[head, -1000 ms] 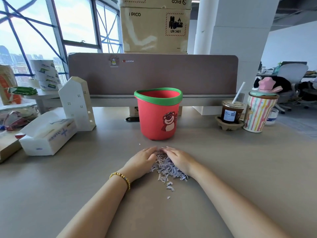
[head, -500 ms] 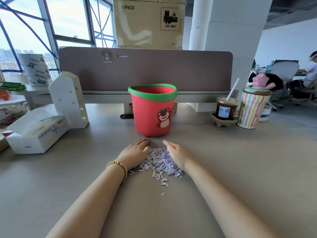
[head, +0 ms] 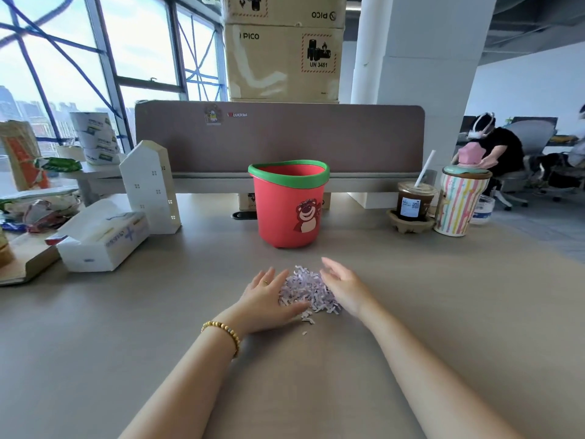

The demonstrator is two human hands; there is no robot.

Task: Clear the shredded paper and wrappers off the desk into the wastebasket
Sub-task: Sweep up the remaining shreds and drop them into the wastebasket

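Observation:
A pile of pale purple and white shredded paper (head: 306, 289) lies on the grey desk (head: 443, 296), just in front of a red wastebasket (head: 289, 205) with a green rim and a bear picture. My left hand (head: 267, 296) lies flat against the pile's left side, fingers straight, thumb under the near edge. My right hand (head: 343, 285) stands on its edge against the pile's right side, fingers straight. A few loose shreds (head: 305, 326) lie on the near side of the pile.
A white tissue box (head: 101, 237) and a white house-shaped holder (head: 152, 188) stand at the left, with wrappers (head: 41, 213) beyond. An iced coffee cup (head: 413, 205) and a striped tumbler (head: 460, 204) stand at the right. A grey partition (head: 278, 137) closes the back.
Both hands have pushed the shreds together into a tighter, higher pile. The left hand's thumb has swept in the near stragglers. The camera has tilted up a little.

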